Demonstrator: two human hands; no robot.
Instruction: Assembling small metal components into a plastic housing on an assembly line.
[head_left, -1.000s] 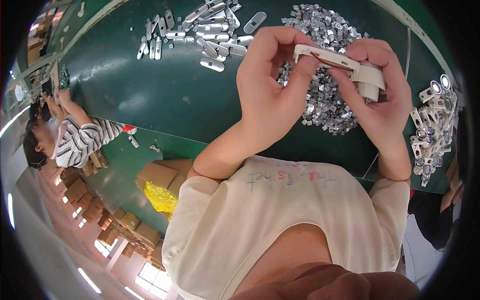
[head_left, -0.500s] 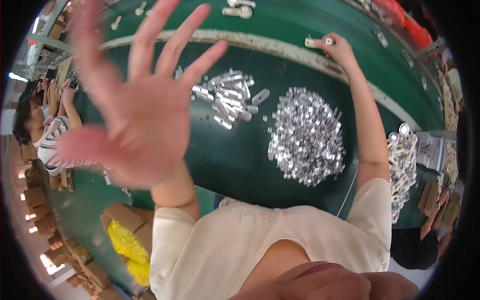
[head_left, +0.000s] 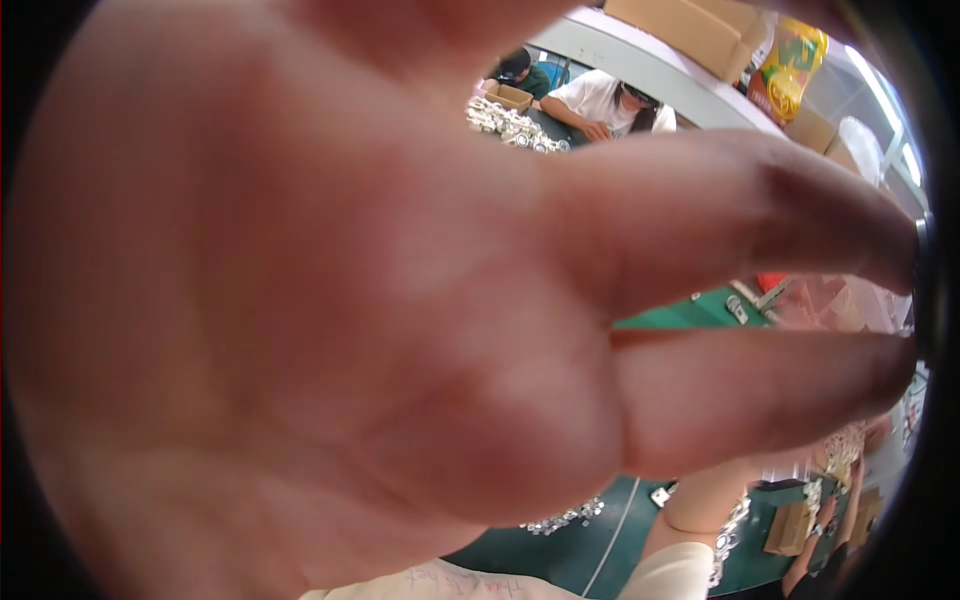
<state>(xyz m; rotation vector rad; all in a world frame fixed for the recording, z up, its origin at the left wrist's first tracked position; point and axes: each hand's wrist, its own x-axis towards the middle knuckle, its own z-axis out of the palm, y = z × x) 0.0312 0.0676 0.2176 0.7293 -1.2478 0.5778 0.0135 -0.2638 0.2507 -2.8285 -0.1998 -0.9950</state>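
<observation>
Left hand [head_left: 400,300]: right up against the camera, palm facing it, blurred, covers most of the view. Two fingers show clearly, extended to the right with a gap between them; palm bare, nothing seen in it. Thumb cut off or out of frame, can't tell.

Right hand: hidden behind the left fingers, so can't tell if it's wide, narrow or holding something. Only the right forearm [head_left: 690,510] shows, coming up from the sleeve [head_left: 670,572] at lower right.

Key relation: small white part [head_left: 662,494] lies just left of the right forearm, below the left hand's lower finger in view. Right arm is the nearer one; left hand only overlaps by line of sight, well above the worktop [head_left: 540,560]. Part's long axis: too small and partly covered, can't tell.

Small silver metal pieces [head_left: 562,517]: further left, only the lower edge of the heap clear of the palm.

White ringed parts [head_left: 728,545]: right of the forearm, in a strip running away from the body.

Elongated white housing [head_left: 737,308]: framed in the finger gap on green, long axis slanting upper left to lower right.

Far side: co-worker in white [head_left: 590,95], beside another white parts heap [head_left: 510,125].
</observation>
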